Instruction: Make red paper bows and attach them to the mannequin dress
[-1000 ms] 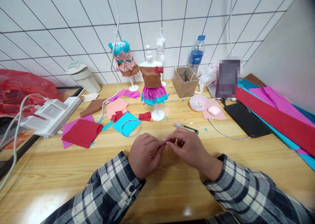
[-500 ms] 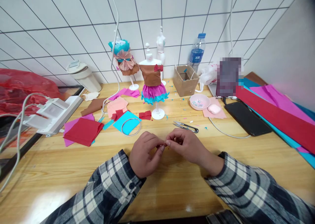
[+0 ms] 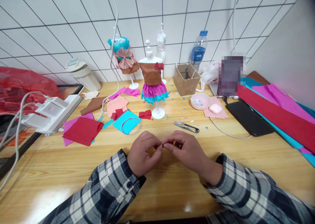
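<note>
Thumb and forefinger of my left hand (image 3: 145, 154) are pinched together, their tips meeting those of my right hand (image 3: 184, 150), which is pinched too. Whatever lies between the fingertips is too small to make out. Just beyond the hands lie thread snips (image 3: 187, 127) and, to the left, a silver wire ring (image 3: 131, 134) partly over a turquoise paper square (image 3: 120, 123). Behind them stands a small white mannequin (image 3: 150, 59) in a brown top with a red bow (image 3: 158, 66) and a magenta skirt (image 3: 154, 89) with turquoise trim. A red paper scrap (image 3: 145, 114) rests near its base.
Red folded paper (image 3: 83, 131) and a power strip (image 3: 61, 115) lie left. Two more mannequins, a cardboard box (image 3: 186, 82) and a water bottle (image 3: 198, 51) stand along the wall. A pink bead dish (image 3: 200, 101), a black phone (image 3: 248, 119) and long paper strips (image 3: 278, 115) are right.
Both hands have shifted slightly left, fingertips still together. My right hand's fingers are a little lower, leaving more of the snips in sight.
</note>
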The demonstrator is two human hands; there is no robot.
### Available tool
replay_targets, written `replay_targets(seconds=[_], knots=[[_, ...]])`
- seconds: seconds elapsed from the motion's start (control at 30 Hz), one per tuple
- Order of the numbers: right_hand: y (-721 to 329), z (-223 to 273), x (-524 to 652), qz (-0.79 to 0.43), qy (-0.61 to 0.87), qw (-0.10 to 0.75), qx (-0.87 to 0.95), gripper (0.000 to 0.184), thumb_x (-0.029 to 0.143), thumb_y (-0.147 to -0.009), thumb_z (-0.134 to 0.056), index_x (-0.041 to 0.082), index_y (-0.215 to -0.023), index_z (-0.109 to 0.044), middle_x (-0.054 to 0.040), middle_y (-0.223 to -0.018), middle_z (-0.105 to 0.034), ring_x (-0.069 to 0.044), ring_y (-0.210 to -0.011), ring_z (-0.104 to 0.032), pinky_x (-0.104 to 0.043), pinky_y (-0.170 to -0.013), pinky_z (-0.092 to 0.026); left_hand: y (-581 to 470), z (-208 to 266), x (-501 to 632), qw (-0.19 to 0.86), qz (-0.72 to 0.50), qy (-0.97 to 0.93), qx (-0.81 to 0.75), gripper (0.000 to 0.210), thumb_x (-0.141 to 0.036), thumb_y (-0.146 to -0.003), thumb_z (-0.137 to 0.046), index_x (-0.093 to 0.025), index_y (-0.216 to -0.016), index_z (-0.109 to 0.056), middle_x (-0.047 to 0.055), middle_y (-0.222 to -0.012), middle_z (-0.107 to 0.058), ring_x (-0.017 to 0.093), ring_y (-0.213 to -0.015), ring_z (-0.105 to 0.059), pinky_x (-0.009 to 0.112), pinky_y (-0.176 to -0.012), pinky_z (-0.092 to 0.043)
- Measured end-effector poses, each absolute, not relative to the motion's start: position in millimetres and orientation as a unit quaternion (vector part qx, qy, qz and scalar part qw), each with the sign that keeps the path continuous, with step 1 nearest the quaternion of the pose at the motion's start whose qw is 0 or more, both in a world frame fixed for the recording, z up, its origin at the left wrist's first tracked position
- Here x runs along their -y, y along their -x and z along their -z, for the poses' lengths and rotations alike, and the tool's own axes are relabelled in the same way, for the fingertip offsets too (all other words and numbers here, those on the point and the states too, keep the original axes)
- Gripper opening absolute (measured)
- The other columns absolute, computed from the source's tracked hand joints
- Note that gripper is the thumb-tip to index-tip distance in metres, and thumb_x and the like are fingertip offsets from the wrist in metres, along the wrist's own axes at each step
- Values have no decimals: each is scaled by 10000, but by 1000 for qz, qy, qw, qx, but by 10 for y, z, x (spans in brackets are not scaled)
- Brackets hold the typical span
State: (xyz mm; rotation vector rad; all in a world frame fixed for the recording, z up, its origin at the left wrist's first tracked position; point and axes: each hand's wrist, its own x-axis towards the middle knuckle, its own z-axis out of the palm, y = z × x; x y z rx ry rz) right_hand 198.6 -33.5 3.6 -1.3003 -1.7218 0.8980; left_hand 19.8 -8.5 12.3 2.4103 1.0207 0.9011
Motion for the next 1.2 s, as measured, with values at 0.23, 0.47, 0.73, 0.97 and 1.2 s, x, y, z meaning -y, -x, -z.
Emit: replay_targets(seconds=[0.23,0.47,0.73,0.97,1.2], knots=[[-2005,2,345,-306,504,413,694,93,186,-814,-666,225,-847,-743,8,-721,-645,-97,-589,-543,-222,-549,-440,-176,-104,70,217,-311,-848,-371,174,-180,-842,-541,-161,-776,-700,38,-664,-663,153,-661,-586,273,-623,-454],[-2021,42,348,-266,490,430,711,119,197,-839,-638,212,-896,-742,-12,-787,-666,-117,-688,-614,-237,-608,-495,-196,-123,103,232,-335,-831,-380,178,-158,-826,-553,-164,-778,-725,40,-682,-695,139,-649,-605,252,-622,-475],[-2039,59,349,-260,480,395,739,144,198,-837,-630,211,-927,-741,-15,-804,-673,-118,-680,-610,-244,-608,-490,-194,-72,108,181,-329,-840,-392,148,-175,-796,-600,-167,-708,-719,16,-590,-662,131,-582,-585,241,-568,-444],[-2025,54,368,-245,483,381,750,99,173,-806,-631,190,-847,-720,-4,-744,-641,-112,-645,-578,-239,-592,-448,-221,-91,131,144,-316,-854,-386,151,-157,-763,-587,-172,-637,-668,1,-551,-627,126,-551,-557,243,-561,-434],[-2030,50,359,-234,485,382,751,91,178,-813,-627,183,-827,-717,-6,-726,-638,-115,-645,-574,-238,-585,-431,-236,-64,129,166,-314,-845,-399,124,-123,-740,-566,-162,-658,-651,13,-593,-643,139,-588,-563,254,-573,-441]])
